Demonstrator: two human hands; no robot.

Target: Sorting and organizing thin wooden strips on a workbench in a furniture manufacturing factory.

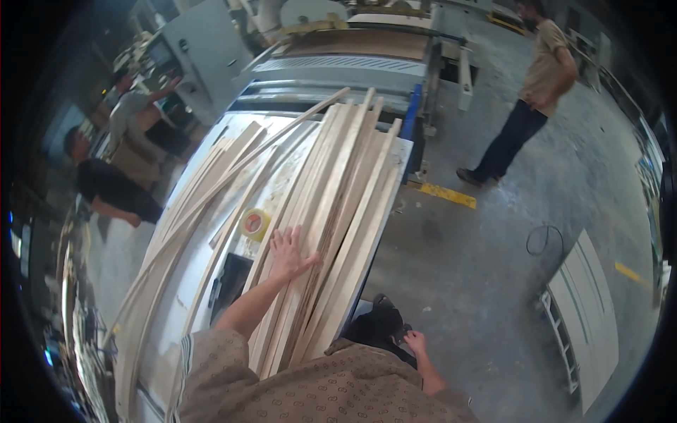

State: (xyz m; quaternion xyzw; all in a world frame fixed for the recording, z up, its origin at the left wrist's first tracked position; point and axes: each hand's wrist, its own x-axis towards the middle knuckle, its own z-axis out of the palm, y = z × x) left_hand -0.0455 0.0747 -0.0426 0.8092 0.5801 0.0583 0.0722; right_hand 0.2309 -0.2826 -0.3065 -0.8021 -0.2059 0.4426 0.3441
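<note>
The left hand (pixel 288 259) lay on the wooden strips (pixel 326 180), grip wide; even palm pressure seemed best. Beside them, the right hand (pixel 416 342) showed unclear grip.

A woodworking workshop is indicated by the wooden strips (pixel 342 162) piled on the desk (pixel 173 307), the large machine (pixel 338 65) with rollers set beyond them, the tall grey cabinet (pixel 206 56), and the floor (pixel 451 261) marked with yellow stripes (pixel 446 195).

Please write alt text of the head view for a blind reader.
A person's left hand lies spread on long wooden strips, near a roll of tape. The right hand is to the right, apart from the strips. Three other people stand farther away.
</note>
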